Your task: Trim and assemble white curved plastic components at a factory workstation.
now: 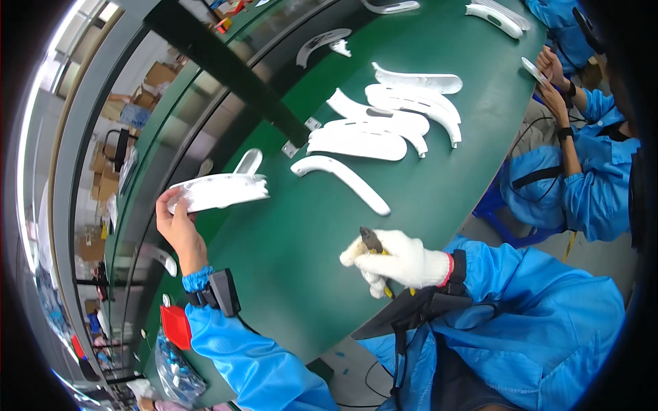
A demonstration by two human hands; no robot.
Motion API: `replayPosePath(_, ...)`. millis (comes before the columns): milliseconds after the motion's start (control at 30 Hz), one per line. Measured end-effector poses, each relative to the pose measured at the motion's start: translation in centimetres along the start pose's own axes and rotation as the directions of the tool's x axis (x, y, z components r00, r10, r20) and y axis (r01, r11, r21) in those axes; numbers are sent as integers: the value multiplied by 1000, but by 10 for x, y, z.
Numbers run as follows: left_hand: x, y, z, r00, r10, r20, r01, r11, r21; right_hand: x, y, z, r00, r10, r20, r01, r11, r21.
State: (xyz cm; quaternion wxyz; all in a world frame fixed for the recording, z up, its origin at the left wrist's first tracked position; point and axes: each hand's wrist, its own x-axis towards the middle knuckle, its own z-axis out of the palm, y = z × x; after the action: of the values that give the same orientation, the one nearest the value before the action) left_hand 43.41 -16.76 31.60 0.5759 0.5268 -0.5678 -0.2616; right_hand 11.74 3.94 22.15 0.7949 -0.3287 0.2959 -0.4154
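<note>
My bare left hand [181, 231] is closed on the near end of a white plastic shell [223, 191], holding it at the left side of the green table. Just behind that shell, a white rounded plastic piece [249, 162] shows in part. A white knitted glove covers my right hand [411, 262], which is wrapped round a pair of pliers [371, 239] with dark jaws and yellow handles. The pliers' jaws point up and away from me, touching no part. Beyond my right hand lies a single curved white plastic part [343, 181].
Several white plastic parts [360, 142] are heaped mid-table beside a dark metal post [226, 72]. More white pieces [497, 19] lie at the far end. To the right, a co-worker in blue [596, 181] holds a white part. A red container [176, 327] and plastic bag [177, 366] are at left.
</note>
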Motion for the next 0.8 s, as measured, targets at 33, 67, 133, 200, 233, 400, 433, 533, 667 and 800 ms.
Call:
replayPosePath(33,-16,4,-18,997,-65,51,67,997,-28,0,1,2,1000,-16,-3,16,999,-37)
replayPosePath(67,-33,7,-30,987,-140,83,145,987,-63,-2,0,5,999,-28,-14,28,998,-51)
replayPosePath(133,-71,6,-37,944,-259,202,284,953,-104,-1,2,5,998,-35,-49,34,999,-33)
replayPosePath(200,-104,-14,-36,846,-376,378,440,893,-96,3,10,-1,995,-48,-87,47,999,-23)
replayPosePath(233,-124,-17,-30,778,-443,446,516,855,-50,2,9,0,994,-47,-101,46,999,-12)
replayPosePath(400,-180,-40,0,750,-375,545,394,915,87,3,11,6,991,-27,-135,30,999,19)
replayPosePath(433,-185,-37,-4,769,-351,535,320,935,155,4,11,12,993,-25,-119,28,999,27)
replayPosePath(533,-193,-29,13,911,-38,410,-91,953,288,4,14,12,989,-60,-132,62,998,11)
replayPosePath(667,-225,-1,14,974,47,221,-153,857,492,4,19,6,982,-120,-148,118,993,-25)
replayPosePath(800,-292,27,1,988,-89,124,0,813,582,2,18,10,975,-144,-169,135,989,-61)
